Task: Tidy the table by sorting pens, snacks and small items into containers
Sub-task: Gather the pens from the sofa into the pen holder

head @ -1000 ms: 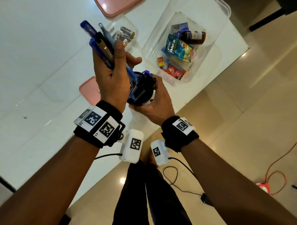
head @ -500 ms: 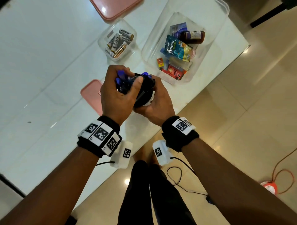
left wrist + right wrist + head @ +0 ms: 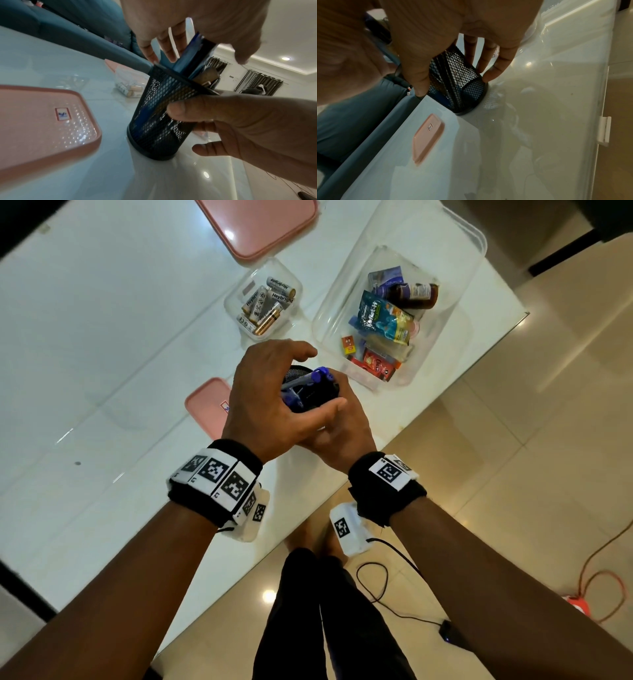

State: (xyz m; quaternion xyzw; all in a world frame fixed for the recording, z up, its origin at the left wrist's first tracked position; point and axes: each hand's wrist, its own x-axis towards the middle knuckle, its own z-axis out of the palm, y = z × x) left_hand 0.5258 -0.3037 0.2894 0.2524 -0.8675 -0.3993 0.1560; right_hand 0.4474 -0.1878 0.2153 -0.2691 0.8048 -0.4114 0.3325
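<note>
A black mesh pen holder (image 3: 320,397) stands on the white table near its front edge, with several blue and black pens (image 3: 303,381) sticking out of it. My right hand (image 3: 342,436) grips the holder from the side; in the right wrist view the thumb and fingers (image 3: 489,75) wrap round the mesh (image 3: 464,97). My left hand (image 3: 325,379) arches over the top with thumb and fingers spread. In the left wrist view its fingers (image 3: 171,51) hang straight just above the pens (image 3: 188,60) and hold nothing. The holder (image 3: 159,121) leans slightly.
A small clear tub (image 3: 236,292) of batteries and a large clear bin (image 3: 339,285) of snack packets and a bottle sit beyond the holder. A small pink lid (image 3: 205,405) lies left of it, a larger pink lid (image 3: 257,227) at the far edge. Cables lie on the floor.
My left hand brought a bundle of pens down into the mesh holder, let them go and spread its fingers above them. The right hand kept its grip on the holder.
</note>
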